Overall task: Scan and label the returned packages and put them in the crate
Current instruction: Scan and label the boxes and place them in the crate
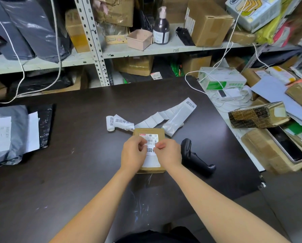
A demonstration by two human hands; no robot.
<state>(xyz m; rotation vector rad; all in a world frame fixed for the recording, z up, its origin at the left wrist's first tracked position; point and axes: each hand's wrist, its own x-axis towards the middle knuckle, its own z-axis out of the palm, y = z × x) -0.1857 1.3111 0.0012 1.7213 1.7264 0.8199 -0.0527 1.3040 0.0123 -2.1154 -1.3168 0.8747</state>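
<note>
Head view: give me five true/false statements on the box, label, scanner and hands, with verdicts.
1. The left hand and the right hand both pinch the white label over the cardboard box. True.
2. The black scanner is held in the right hand. False: it lies on the table, right of the box.
3. The box is lifted off the table. False: it rests on it.
4. A label strip lies beyond the box. True.
5. The grey mailers lie at the table's right edge. False: left edge.
</note>
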